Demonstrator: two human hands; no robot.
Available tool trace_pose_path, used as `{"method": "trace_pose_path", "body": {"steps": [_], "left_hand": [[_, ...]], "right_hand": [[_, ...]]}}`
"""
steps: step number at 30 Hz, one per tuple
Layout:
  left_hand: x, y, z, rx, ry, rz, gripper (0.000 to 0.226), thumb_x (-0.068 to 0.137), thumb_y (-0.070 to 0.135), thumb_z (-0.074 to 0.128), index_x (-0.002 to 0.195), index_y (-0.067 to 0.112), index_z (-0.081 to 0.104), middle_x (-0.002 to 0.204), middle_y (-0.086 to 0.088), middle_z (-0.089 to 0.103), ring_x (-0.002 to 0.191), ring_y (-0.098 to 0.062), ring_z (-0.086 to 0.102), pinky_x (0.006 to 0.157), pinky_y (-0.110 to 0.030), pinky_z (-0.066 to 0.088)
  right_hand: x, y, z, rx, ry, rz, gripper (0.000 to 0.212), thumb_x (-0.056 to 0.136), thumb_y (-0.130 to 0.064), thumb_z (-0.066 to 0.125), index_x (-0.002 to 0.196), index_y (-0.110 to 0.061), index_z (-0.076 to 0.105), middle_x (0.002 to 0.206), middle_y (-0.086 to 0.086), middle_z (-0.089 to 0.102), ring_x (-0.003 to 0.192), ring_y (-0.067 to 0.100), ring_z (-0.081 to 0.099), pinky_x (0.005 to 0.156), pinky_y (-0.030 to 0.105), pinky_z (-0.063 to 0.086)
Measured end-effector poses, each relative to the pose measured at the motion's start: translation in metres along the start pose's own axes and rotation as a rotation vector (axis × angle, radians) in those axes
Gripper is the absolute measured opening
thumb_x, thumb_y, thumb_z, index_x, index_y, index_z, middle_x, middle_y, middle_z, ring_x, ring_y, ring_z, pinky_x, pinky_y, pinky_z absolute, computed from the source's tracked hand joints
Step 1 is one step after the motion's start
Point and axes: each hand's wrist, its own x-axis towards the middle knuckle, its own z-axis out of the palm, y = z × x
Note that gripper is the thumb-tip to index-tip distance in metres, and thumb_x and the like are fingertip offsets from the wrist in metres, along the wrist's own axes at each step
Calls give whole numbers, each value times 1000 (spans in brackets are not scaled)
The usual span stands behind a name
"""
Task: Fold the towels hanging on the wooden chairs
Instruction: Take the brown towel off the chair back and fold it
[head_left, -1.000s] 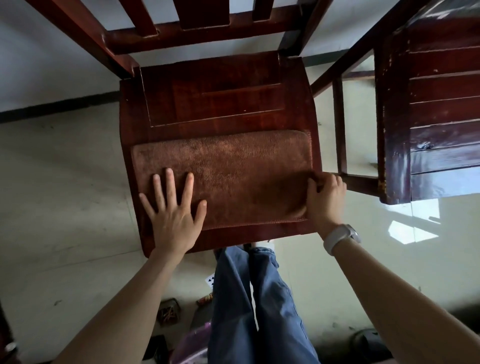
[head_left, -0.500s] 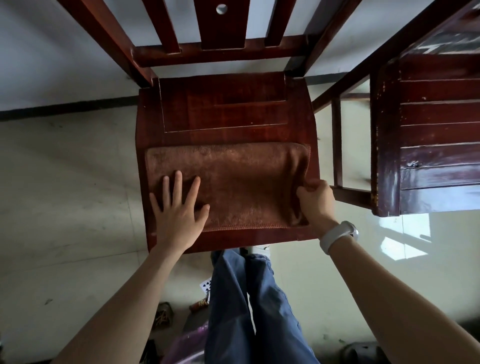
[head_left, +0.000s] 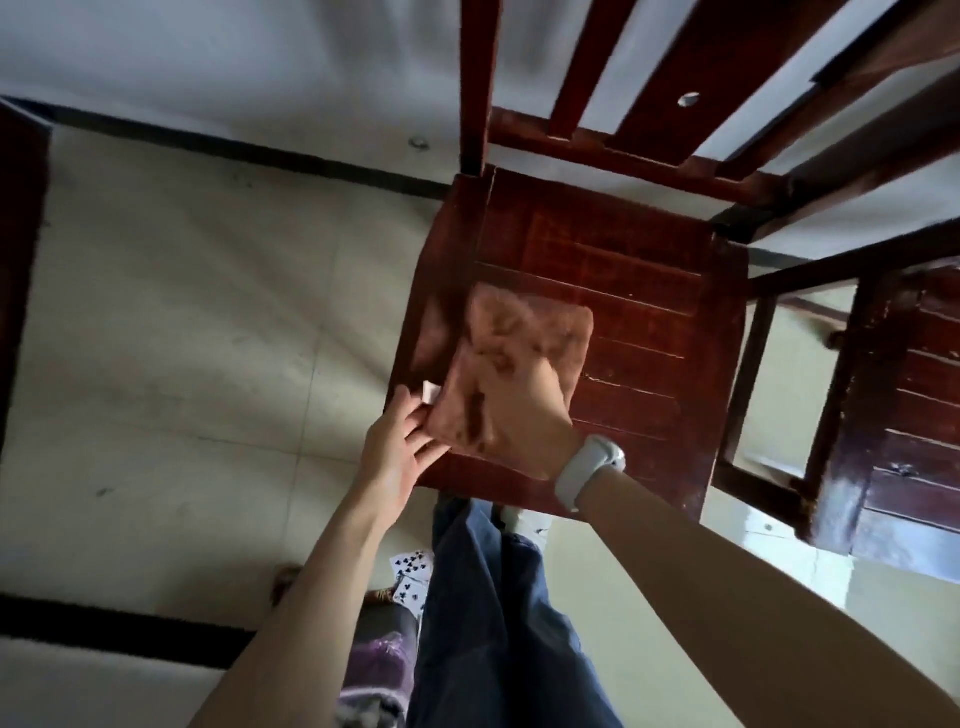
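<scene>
A brown towel (head_left: 550, 332) lies folded into a small square on the front left part of the wooden chair seat (head_left: 649, 322). My right hand (head_left: 524, 421), with a white watch on its wrist, lies over the towel's near half; motion blur hides how its fingers lie. My left hand (head_left: 395, 457) is at the seat's front left corner. Its straight fingers touch the towel's near left edge beside a small white tag (head_left: 431, 391).
A second dark wooden chair (head_left: 909, 415) stands close on the right. The chair's slatted backrest (head_left: 670, 67) rises at the top. My legs in blue jeans (head_left: 488, 623) are just in front of the seat. Playing cards (head_left: 410, 564) lie on the pale floor.
My right hand has carried the towel's right end over to the left, halving its width. My left hand has left the towel's top for its near left edge. The view has swung left.
</scene>
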Motion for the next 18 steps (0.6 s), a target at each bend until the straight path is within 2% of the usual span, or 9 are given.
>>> {"method": "trace_pose_path", "body": {"steps": [1,3,4,6,9,11,13,15,18], "left_hand": [[0,-4,-3,42,4,28,27,95,37,40,97,18,60,97,-1,65,91,-15,62,79,-32,49],[1,-11,-3,227,41,114,23,91,33,52,101,15,61,98,-3,65,89,-15,63,76,-28,52],[3,-14,-2,344,80,174,24,88,32,58,102,13,62,92,-2,65,85,-15,63,75,-28,53],[8,-19,2,581,192,317,19,81,34,65,84,16,64,76,0,63,78,-19,62,73,-31,50],[11,-21,9,798,300,475,20,84,23,62,75,5,60,74,-12,66,72,-28,60,65,-30,38],[10,-20,11,742,337,508,17,85,18,58,76,4,59,69,-9,63,66,-25,56,63,-29,37],[6,-18,10,646,384,506,10,85,15,55,75,12,56,63,4,55,60,-10,51,56,-18,35],[3,-19,5,582,446,477,18,84,13,52,70,23,50,60,11,50,57,-1,50,54,-8,35],[3,-22,-6,602,486,425,10,86,14,50,78,18,55,63,12,52,60,-5,51,53,-9,35]], "right_hand": [[8,1,-1,-127,33,-68,23,91,-19,47,108,-20,63,95,-2,64,83,11,60,74,15,43],[27,5,-10,-448,163,-209,33,91,-19,43,120,-21,58,116,3,59,109,22,51,101,34,33],[36,7,-16,-565,210,-252,33,91,-21,43,122,-20,56,121,5,56,114,26,46,104,42,29],[53,7,-25,-701,185,-262,36,92,-29,43,126,-19,51,128,5,50,120,28,39,101,47,27],[74,5,-33,-859,56,-205,38,93,-34,40,126,-20,51,124,7,54,121,27,39,99,48,27],[80,0,-35,-821,26,-213,33,91,-27,43,119,-16,56,119,9,57,116,29,44,99,46,29],[77,-4,-33,-690,17,-249,30,90,-22,46,117,-11,54,119,11,55,108,30,52,97,44,35],[73,-8,-29,-636,-2,-312,27,92,-20,45,117,-11,51,117,11,53,98,30,57,85,42,45],[71,-13,-17,-658,-40,-376,25,92,-21,45,116,-14,51,116,10,52,93,32,59,76,42,50]]}}
